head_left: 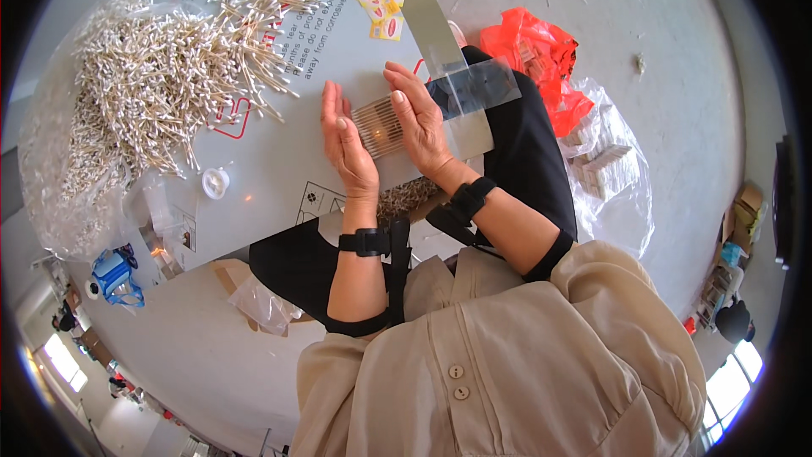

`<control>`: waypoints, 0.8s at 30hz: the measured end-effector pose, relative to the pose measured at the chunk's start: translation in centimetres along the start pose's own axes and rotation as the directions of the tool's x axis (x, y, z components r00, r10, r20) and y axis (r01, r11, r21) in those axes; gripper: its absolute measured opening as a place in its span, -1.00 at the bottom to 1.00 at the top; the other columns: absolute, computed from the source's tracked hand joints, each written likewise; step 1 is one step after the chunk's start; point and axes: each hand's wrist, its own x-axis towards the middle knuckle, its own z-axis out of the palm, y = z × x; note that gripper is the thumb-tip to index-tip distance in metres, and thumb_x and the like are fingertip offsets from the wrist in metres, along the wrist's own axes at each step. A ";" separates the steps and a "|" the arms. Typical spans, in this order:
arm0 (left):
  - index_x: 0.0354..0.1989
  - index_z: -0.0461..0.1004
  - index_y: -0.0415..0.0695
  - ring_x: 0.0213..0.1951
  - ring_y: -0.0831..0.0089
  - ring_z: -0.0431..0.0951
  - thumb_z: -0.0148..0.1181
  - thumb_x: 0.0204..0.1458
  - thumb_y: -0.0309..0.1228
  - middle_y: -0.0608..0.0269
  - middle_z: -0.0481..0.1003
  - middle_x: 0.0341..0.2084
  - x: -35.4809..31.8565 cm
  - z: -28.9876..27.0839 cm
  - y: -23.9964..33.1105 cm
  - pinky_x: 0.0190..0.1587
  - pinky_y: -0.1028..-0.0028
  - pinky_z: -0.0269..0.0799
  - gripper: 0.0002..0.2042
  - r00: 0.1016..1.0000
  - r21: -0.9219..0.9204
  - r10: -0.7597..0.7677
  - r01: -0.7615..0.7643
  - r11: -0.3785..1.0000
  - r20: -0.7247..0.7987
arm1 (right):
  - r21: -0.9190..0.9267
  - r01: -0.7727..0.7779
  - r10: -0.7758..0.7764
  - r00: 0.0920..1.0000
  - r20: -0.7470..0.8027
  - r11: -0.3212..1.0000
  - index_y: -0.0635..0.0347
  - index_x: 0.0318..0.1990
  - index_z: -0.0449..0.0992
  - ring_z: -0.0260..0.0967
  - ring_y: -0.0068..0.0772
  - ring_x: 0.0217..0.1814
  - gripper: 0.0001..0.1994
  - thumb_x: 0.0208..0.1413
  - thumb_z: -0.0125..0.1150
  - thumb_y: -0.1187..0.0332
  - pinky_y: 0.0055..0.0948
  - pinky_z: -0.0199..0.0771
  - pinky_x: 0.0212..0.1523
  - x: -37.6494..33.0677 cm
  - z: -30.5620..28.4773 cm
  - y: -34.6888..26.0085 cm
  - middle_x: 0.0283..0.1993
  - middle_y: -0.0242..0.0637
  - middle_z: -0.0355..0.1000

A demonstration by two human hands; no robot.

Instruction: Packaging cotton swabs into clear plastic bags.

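Between my two hands lies a flat clear pack of cotton swabs (pixel 380 128), its thin sticks lined up side by side. My left hand (pixel 348 142) stands on edge along the pack's left side, fingers stretched out. My right hand (pixel 419 125) presses the right side, its fingers bent over toward the pack. Beyond the right hand, a strip of clear film (pixel 478 87) sticks out past the table's edge above my leg. The fingertips touching the pack are partly hidden.
Loose cotton swabs (pixel 144 76) spill from a big clear bag on the grey table (pixel 279 148). Yellow-and-white labels (pixel 385 0) lie at the far side, a small white round container (pixel 215 184) at the left. Red (pixel 533 51) and clear plastic bags (pixel 613 169) sit on the floor at right.
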 end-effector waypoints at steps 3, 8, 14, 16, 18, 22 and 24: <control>0.33 0.07 -0.35 0.38 0.16 0.03 -0.18 0.28 0.02 -0.07 0.10 0.32 0.0 -0.1 0.2 0.39 0.20 -0.08 -0.33 1.000 0.017 0.003 -0.003 1.000 0.018 | -0.028 0.017 -0.017 1.000 0.001 0.999 0.34 0.15 0.36 0.17 -0.27 0.34 -0.64 0.36 -0.08 0.27 -0.39 0.13 0.32 0.1 0.3 0.1 0.29 -0.11 0.26; 0.35 0.03 -0.35 0.39 0.19 0.05 -0.17 0.31 -0.13 0.03 0.06 0.37 -0.4 -1.5 1.0 0.39 0.17 -0.06 -0.40 0.998 0.026 -0.046 0.047 0.999 -0.050 | 0.012 -0.043 0.043 0.999 0.002 0.999 0.34 0.13 0.39 0.23 -0.33 0.29 -0.64 0.36 -0.08 0.26 -0.42 0.17 0.29 0.4 -0.2 0.3 0.28 -0.14 0.28; 0.43 -0.02 -0.07 0.44 -0.04 -0.18 -0.15 0.20 0.14 -0.09 -0.14 0.42 -2.1 -3.9 2.2 0.40 -0.01 -0.28 -0.26 0.921 0.809 0.027 -0.356 0.467 0.390 | 0.145 -0.061 0.069 0.996 -0.050 0.988 0.35 0.09 0.41 0.29 -0.30 0.22 -0.66 0.35 -0.06 0.26 -0.41 0.25 0.21 0.3 -0.3 1.0 0.24 -0.12 0.33; 0.42 -0.02 -0.10 0.44 -0.04 -0.20 -0.13 0.16 0.18 -0.08 -0.16 0.42 -2.8 -4.0 2.7 0.39 -0.07 -0.31 -0.22 0.868 0.875 -0.134 -0.458 0.157 0.478 | 0.156 -0.061 0.070 0.996 -0.049 0.986 0.35 0.09 0.41 0.29 -0.30 0.23 -0.66 0.34 -0.05 0.27 -0.41 0.24 0.22 0.4 -0.3 1.1 0.24 -0.12 0.33; 0.43 -0.03 -0.10 0.44 -0.04 -0.21 -0.12 0.18 0.14 -0.09 -0.16 0.43 -3.0 -4.0 2.8 0.39 -0.05 -0.32 -0.24 0.865 0.876 -0.151 -0.457 0.155 0.478 | 0.165 -0.061 0.070 0.996 -0.047 0.984 0.35 0.09 0.41 0.28 -0.30 0.23 -0.66 0.34 -0.04 0.27 -0.41 0.23 0.23 0.3 -0.5 1.1 0.23 -0.12 0.33; 0.34 0.13 -0.12 0.40 -0.01 -0.04 0.12 0.12 -0.12 -0.05 -0.01 0.38 -2.7 -4.0 2.8 0.37 -0.04 -0.17 -0.35 0.933 0.858 0.099 -0.357 0.369 0.345 | 0.150 -0.124 0.139 0.985 -0.100 0.981 0.33 0.03 0.45 0.34 -0.55 0.02 -0.74 0.31 0.05 0.35 -0.56 0.33 0.08 -0.1 -1.4 1.1 0.00 -0.32 0.44; 0.20 0.27 -0.12 0.30 0.02 0.12 0.17 0.07 -0.27 0.02 0.17 0.24 -2.6 -5.3 1.9 0.31 0.03 -0.03 -0.49 0.943 0.850 0.125 -0.331 0.409 0.307 | 0.189 -0.178 0.204 0.971 -0.127 0.966 0.32 -0.05 0.48 0.37 -0.59 -0.07 -0.80 0.28 0.09 0.40 -0.58 0.38 -0.01 -0.7 -2.6 0.7 -0.12 -0.37 0.47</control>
